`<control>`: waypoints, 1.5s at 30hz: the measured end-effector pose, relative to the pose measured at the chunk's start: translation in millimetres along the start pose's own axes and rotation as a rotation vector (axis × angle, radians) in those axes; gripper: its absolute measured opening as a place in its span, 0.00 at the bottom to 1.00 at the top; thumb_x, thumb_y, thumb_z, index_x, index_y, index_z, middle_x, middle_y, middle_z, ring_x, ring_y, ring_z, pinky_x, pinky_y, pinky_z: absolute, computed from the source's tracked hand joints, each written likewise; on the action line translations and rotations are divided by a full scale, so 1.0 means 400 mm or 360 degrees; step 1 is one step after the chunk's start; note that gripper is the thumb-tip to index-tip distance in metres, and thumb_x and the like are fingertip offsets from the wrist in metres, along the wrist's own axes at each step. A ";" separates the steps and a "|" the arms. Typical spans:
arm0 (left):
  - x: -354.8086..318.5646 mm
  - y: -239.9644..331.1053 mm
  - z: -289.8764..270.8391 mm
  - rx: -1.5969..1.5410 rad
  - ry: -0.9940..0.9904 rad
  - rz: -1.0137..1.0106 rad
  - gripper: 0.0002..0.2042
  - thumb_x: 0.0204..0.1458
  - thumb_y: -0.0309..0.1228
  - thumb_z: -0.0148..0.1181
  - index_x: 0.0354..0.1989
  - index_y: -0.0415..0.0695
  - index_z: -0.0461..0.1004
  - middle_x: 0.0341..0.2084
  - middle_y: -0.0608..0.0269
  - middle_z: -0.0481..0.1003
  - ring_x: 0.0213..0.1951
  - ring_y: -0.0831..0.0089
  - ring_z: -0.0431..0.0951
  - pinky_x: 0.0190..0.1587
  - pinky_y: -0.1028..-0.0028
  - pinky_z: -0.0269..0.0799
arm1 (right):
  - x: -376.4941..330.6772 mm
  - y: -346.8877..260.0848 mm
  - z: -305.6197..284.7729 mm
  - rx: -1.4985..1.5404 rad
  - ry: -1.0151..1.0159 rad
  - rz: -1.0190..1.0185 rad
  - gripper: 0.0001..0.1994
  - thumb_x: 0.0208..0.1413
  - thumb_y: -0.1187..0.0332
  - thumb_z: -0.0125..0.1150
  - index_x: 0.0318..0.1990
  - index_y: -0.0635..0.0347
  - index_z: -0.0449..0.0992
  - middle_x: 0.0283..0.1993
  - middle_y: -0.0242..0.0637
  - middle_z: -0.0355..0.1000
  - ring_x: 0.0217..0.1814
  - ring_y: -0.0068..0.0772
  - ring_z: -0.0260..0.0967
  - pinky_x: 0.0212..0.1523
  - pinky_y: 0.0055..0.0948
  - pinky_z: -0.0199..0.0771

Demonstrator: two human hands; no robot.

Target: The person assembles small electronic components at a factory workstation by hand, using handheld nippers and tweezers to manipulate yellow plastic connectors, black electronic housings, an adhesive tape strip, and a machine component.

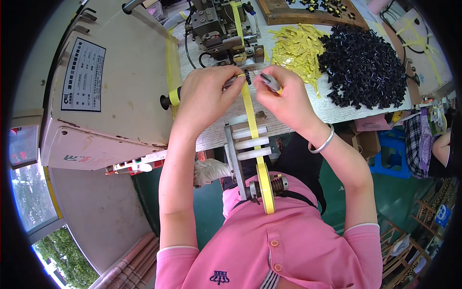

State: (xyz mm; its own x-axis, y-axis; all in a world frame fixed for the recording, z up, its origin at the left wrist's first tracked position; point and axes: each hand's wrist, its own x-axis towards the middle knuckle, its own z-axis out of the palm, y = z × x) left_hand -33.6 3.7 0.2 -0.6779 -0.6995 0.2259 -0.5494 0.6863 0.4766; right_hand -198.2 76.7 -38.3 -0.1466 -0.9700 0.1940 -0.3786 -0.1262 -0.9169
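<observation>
My left hand (pixel 204 96) is closed in a pinch just left of a yellow tape strip (pixel 249 103); a bit of yellow and some grey metal show at its fingertips, too small to name. On the other side of the strip, my right hand (pixel 291 98) grips a slim grey metal tool (pixel 270 82) with a yellow band, partly covered by the fingers. A short row of small black pieces (pixel 248 77) lies between both hands, in front of a bench machine (pixel 216 36). The tape runs from a reel (pixel 265 192) near my waist, past white rollers (pixel 252 143), to the machine.
Right of the machine lie piles of yellow strips (pixel 299 48) and small black parts (pixel 363 67). A wooden tray (pixel 308 18) stands behind them. A large beige cabinet (pixel 120 72) borders the table's left. A blue stool (pixel 391 156) and another person's arm (pixel 441 147) are at right.
</observation>
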 end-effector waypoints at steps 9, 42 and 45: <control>0.005 0.012 -0.007 -0.0119 -0.0087 -0.0137 0.11 0.51 0.35 0.56 0.36 0.40 0.76 0.25 0.54 0.76 0.27 0.59 0.75 0.30 0.68 0.68 | 0.019 0.045 0.006 0.0175 0.0034 0.0124 0.04 0.51 0.73 0.57 0.31 0.65 0.72 0.27 0.28 0.69 0.30 0.14 0.62 0.33 0.18 0.65; -0.007 0.022 0.075 -0.0158 0.0503 0.0277 0.08 0.41 0.21 0.60 0.27 0.44 0.66 0.27 0.62 0.73 0.35 0.61 0.73 0.45 0.64 0.61 | -0.086 -0.034 -0.042 0.0836 -0.0533 0.0731 0.19 0.65 0.54 0.43 0.40 0.65 0.66 0.21 0.40 0.71 0.15 0.26 0.69 0.17 0.21 0.68; -0.008 0.025 0.081 -0.0190 0.0541 0.0253 0.08 0.42 0.21 0.59 0.27 0.43 0.66 0.26 0.63 0.73 0.33 0.61 0.73 0.43 0.65 0.62 | -0.077 -0.033 -0.038 0.0843 -0.0533 0.0776 0.19 0.64 0.53 0.43 0.39 0.65 0.66 0.21 0.41 0.71 0.15 0.27 0.69 0.16 0.21 0.68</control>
State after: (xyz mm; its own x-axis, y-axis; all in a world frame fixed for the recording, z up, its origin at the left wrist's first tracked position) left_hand -52.7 19.1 -23.1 -0.5386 -0.6263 0.5636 -0.3765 0.7773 0.5040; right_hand -202.5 111.2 -27.0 0.1306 -0.9416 -0.3103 0.1553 0.3286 -0.9316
